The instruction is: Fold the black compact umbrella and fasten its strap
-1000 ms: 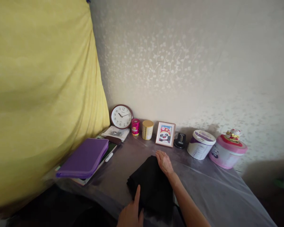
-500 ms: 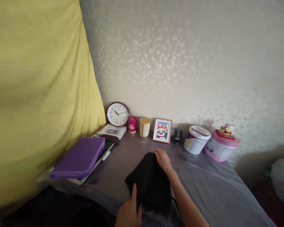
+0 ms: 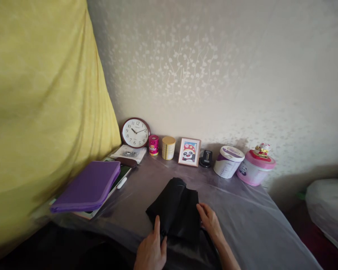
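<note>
Black folded fabric [image 3: 176, 210], thin and slightly glossy, is spread in loose pleats at the near middle of a bench covered in shiny grey material [image 3: 248, 225]. Its right edge is pinched between the thumb and fingers of the right hand [image 3: 210, 222]. At its near-left corner the left hand [image 3: 150, 249] is placed, with the index finger stretched along the fabric and the thumb held apart; whether that corner is gripped cannot be told.

On the right, a broad stretch of cover is seen between the right hand and the slanting bench edge. Narrower strips are seen between the fabric and the back row, and towards the flat things on the left.

In the back row are counted one round brown-rimmed clock [image 3: 135, 133], two small cylindrical cans, magenta [image 3: 153, 145] and yellow [image 3: 168, 148], one pale-framed panda picture [image 3: 189, 152], one small black object [image 3: 206, 158] and two lidded tubs, white-and-purple [image 3: 227, 165] and pink [image 3: 253, 172]. One red-and-gold figurine [image 3: 261, 150] is carried by the pink lid. On the left, one purple zip folder [image 3: 87, 185], one long brown case [image 3: 126, 162] and one white rounded piece [image 3: 121, 183] are counted.
</note>
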Available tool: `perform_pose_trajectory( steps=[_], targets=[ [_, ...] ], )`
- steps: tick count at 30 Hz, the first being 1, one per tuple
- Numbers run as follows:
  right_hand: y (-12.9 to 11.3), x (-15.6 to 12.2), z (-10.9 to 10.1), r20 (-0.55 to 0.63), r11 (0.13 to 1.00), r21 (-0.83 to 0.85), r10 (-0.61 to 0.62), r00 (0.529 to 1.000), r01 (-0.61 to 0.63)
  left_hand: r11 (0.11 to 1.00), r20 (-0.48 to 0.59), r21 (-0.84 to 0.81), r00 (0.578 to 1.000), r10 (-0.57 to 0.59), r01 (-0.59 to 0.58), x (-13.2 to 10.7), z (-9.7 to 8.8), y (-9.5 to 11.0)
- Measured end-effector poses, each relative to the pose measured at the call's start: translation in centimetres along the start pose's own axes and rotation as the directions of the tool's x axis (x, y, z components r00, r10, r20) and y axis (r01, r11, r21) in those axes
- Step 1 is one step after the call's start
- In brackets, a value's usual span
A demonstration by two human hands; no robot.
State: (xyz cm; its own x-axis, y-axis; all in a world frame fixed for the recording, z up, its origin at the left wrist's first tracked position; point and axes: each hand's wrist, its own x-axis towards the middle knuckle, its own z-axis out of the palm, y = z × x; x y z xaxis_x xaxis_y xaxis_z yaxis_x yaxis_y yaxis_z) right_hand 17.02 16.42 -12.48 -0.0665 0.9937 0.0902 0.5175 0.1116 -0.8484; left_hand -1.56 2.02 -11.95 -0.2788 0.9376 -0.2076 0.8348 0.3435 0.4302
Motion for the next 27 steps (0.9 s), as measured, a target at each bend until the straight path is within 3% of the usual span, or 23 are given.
perform_pose_trajectory(
  steps=[9,16,22,27],
  targets=[
    [-1.6,-0.9,1.3,-0.008,0.992,0.125,0.018,1.0,-0.017,1.0,-0.003,0.006,1.0,-0.021,0.021,0.0,0.0,0.1],
    [-5.3,-0.7,1.9,0.121,0.923,0.378,0.026,0.992,-0.071,0.999,0.031,0.01,0.999,-0.033,0.033,-0.2,-0.8,0.5],
    [-7.9,0.6,5.0,0.12,0.937,0.347,-0.072,0.99,0.026,1.0,0.031,0.026,0.999,-0.015,0.015,0.2,-0.2,0.0],
    [-8.3,1.7,7.8,0.07,0.979,0.161,-0.138,0.988,0.125,1.0,0.059,0.02,0.998,-0.001,0.0,0.4,-0.3,0.0]
  ],
)
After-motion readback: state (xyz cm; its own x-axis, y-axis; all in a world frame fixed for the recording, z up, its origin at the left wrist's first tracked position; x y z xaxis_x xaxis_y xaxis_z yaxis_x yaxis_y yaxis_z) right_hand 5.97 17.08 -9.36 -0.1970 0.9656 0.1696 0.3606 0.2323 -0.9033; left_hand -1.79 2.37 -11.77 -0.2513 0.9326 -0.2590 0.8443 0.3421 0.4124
